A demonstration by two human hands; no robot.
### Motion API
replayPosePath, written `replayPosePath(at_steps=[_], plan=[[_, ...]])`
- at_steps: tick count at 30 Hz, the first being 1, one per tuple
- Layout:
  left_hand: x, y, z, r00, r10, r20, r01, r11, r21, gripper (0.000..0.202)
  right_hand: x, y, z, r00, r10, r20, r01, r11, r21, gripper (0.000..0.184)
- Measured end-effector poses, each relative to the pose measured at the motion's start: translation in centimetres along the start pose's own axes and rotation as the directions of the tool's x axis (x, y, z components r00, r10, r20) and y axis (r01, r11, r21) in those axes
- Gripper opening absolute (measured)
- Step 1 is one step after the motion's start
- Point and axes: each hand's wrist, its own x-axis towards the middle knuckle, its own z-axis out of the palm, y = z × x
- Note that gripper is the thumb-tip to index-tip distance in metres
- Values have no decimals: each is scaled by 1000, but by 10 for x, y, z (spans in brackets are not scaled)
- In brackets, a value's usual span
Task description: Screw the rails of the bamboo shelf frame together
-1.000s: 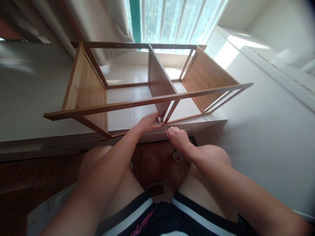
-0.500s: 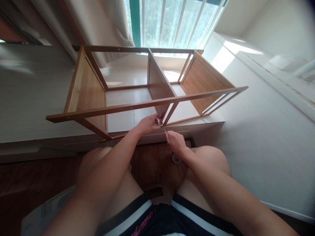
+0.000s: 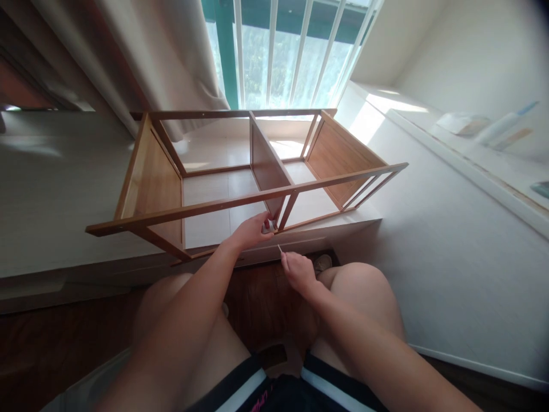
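Note:
A brown wooden shelf frame (image 3: 240, 201) lies on its side, with solid end panels and a middle panel (image 3: 268, 160). My left hand (image 3: 249, 232) is at the lower near rail, beside the foot of the middle panel; its fingers curl about the corner there, partly hidden. Lower and to the right, my right hand (image 3: 299, 271) is closed on a thin, light-coloured rod (image 3: 280, 249), perhaps a hex key. The rod's tip points up and left, apart from the frame.
The frame rests on a pale ledge (image 3: 64, 200) under a barred window (image 3: 283, 63). A curtain (image 3: 171, 51) hangs at left. On the right stands a white wall (image 3: 386, 274) topped by a shelf with small items. Below is a dark wooden floor (image 3: 253, 309) between my knees.
My right hand has drawn back down from the joint, taking the rod's tip away from the frame. My left hand stays at the corner. The camera view has shifted slightly.

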Motion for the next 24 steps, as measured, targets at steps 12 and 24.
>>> replayPosePath(at_steps=[12,24], plan=[[-15,-4,-29,987,-156,23,148,969,195,37,-24,19,-3,986,35,164,-78,962,262,51],[-43,-24,-59,921,-333,-202,389,806,447,38,-13,25,-10,990,-136,-27,130,841,525,39]])
